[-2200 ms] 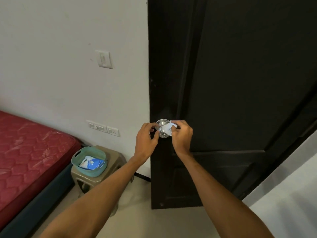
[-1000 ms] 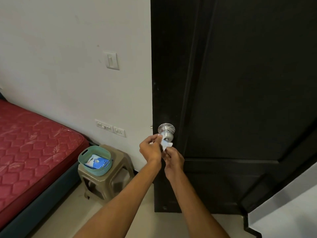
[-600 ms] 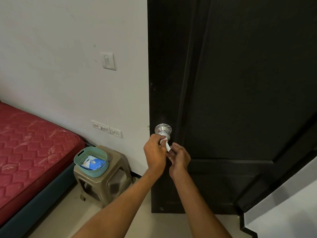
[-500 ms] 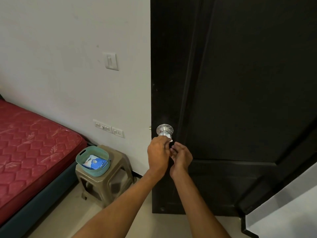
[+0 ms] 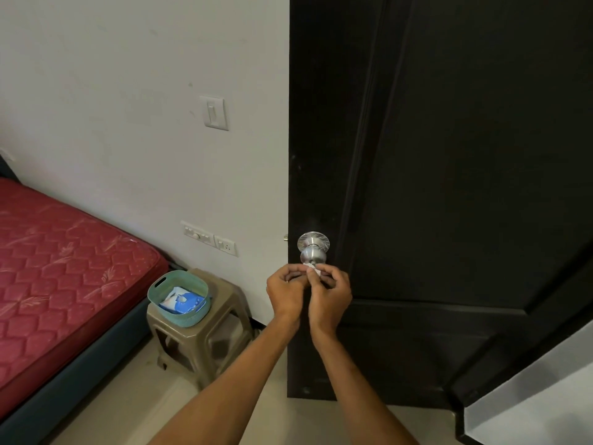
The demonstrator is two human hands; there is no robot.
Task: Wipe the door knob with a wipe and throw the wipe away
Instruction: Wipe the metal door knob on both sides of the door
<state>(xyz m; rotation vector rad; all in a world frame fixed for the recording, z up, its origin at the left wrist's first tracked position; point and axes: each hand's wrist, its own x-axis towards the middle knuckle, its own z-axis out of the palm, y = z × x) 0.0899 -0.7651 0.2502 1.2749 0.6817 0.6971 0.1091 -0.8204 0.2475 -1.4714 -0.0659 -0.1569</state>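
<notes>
Just below frame centre, the left hand (image 5: 285, 292) and right hand (image 5: 331, 295) met, curled fingers together pinching the crumpled wipe (image 5: 313, 270) just beneath the door knob (image 5: 313, 254) on the dark door (image 5: 449, 187).

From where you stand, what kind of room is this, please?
Most likely a bedroom in a home: a red quilted mattress lies along the white wall, a dark door with a round metal door knob stands beside it, and a light switch is on that wall.

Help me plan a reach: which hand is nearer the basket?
Left. The left hand is right of the basket, the right hand farther right; both pinch the wipe below the knob.
</notes>
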